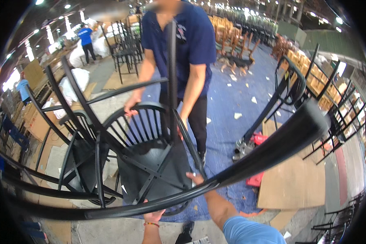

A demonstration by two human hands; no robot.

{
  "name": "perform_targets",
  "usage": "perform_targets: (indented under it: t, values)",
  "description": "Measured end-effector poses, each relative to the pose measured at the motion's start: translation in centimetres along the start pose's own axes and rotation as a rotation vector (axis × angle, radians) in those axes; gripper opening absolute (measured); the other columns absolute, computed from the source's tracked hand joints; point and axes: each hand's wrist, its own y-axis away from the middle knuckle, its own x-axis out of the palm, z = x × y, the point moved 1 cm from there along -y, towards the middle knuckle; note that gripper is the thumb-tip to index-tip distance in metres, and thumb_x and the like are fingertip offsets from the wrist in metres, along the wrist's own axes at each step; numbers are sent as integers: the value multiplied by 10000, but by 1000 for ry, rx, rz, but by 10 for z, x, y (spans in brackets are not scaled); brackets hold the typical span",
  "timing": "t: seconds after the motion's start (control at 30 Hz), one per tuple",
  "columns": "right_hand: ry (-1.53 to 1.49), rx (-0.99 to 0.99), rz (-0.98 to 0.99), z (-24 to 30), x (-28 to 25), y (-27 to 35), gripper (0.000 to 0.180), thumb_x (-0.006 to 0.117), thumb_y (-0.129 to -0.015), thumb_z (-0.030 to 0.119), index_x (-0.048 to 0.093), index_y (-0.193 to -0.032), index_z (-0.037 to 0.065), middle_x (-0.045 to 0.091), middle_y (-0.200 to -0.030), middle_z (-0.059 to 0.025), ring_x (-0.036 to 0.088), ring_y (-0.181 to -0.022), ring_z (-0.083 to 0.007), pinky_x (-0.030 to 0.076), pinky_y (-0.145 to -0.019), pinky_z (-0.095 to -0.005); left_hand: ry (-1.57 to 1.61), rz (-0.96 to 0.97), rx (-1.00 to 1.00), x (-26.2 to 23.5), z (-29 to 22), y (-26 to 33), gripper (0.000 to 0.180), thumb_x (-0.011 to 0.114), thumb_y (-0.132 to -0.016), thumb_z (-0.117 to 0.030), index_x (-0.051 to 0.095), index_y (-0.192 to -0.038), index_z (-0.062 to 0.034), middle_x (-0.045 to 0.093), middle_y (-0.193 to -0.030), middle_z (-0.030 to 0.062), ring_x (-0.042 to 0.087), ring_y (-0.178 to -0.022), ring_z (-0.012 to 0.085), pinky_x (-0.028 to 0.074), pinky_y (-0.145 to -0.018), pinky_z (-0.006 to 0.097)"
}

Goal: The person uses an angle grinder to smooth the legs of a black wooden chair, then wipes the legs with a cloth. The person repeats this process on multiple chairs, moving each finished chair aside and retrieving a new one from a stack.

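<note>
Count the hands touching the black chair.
4: left hand and right hand at the seat's near edge; co-worker's hands on the far backrest. Others may be hidden.

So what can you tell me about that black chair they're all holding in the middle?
The black chair looks like painted wood, with a rounded seat, a curved back of thin spindles and slim legs joined by rungs. It is tipped over, its seat underside facing the camera, above blue floor covering. The person's left hand grips its lower edge and the right hand presses the seat rim. A co-worker in a navy shirt holds the curved back rail. A similar black chair lies against it on the left.
</note>
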Motion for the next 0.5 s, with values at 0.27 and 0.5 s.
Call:
perform_targets:
  t: [0.27,0.5]
  values:
    - [-341,284,-239,-33,141,94,688,795,-827,305,525,-1254,-163,681,-1087,-193,692,-863,-262,569,-742,-423,-284,-222,237,-7,-111,47,617,500,-966,-522,457,-1430,-118,484,-1467,118,457,-1334,332,373,-1068,586]
    - [118,401,-41,0,107,98,728,684,-847,533,616,-1167,-117,677,-1020,-244,693,-817,-264,556,-686,-399,-949,-282,277,12,-95,81,571,532,-976,-282,363,-1477,-67,399,-1514,103,383,-1370,334,324,-1064,603]
